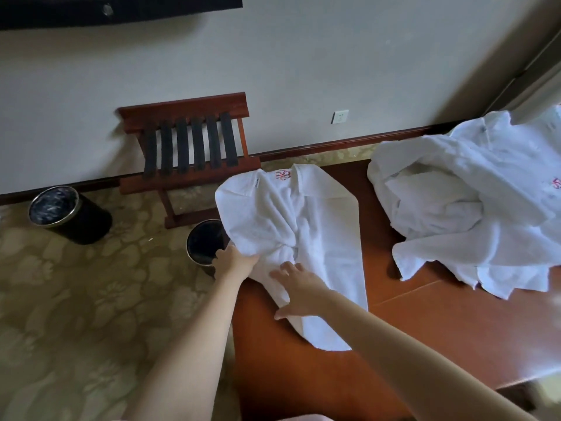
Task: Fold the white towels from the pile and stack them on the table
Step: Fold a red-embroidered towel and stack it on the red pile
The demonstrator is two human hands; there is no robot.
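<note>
1. At the left edge of the wooden surface (pixel 425 329), one white towel (pixel 318 238) lies partly spread. Its long axis runs from 6 o'clock, near the person, to 12 o'clock, toward the wall, and a red embroidered mark sits at the far end.
2. The left hand (pixel 235 259) grips the towel's left border, where the cloth bunches into creases. Its fingertips are hidden under the fabric.
3. The right hand (pixel 296 291) lies just beside it at 4 o'clock, fingers straight and spread, pressing flat on the cloth and clasping nothing.
4. Most of the towel stretches away at 12 to 1 o'clock from both hands. The left hand is nearer the loose side, so the fold probably goes across the long axis toward 3 o'clock, with the right hand as anchor.
5. The unfolded pile (pixel 473 208) sits on the same surface at 2 o'clock, well apart from the towel.
6. On the carpet stand a luggage rack (pixel 188 141) at 11 o'clock and two dark bins (pixel 68 214).
</note>
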